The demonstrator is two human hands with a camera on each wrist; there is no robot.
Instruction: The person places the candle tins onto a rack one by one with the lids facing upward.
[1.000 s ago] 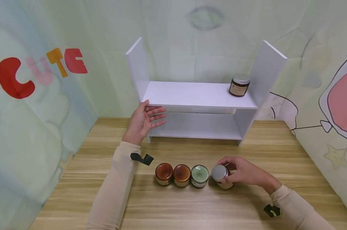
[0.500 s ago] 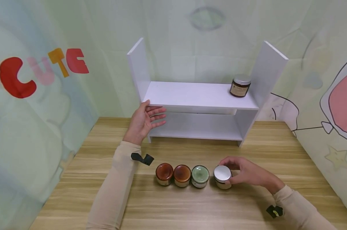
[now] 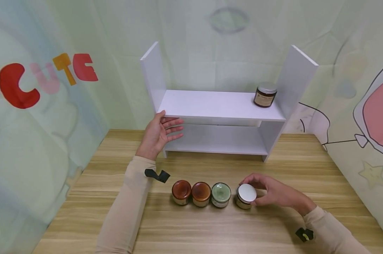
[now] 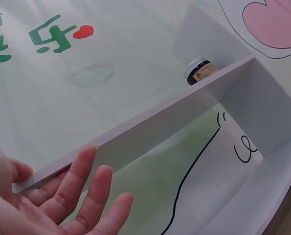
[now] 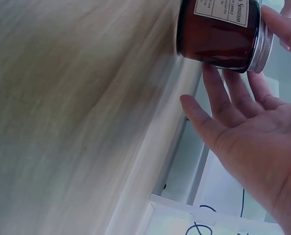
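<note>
Left hand [image 3: 156,135] at left end of white shelf unit [image 3: 295,81]: thumb and forefinger pinching upper board [image 3: 207,106], other fingers spread. First amber jar [image 3: 181,192], second amber jar [image 3: 201,194], green jar [image 3: 221,194] in close row on wooden table [image 3: 210,233]. Silver-lidded jar [image 3: 246,194] just apart, pinched between thumb and fingers of right hand [image 3: 274,192]. Dark jar [image 3: 264,97] stands on upper board, right end.

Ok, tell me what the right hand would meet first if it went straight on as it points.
The right hand points leftward and already grips the silver-lidded jar. Straight on, that jar would probably meet the green jar first, across a small gap, though depth is hard to judge.
</note>
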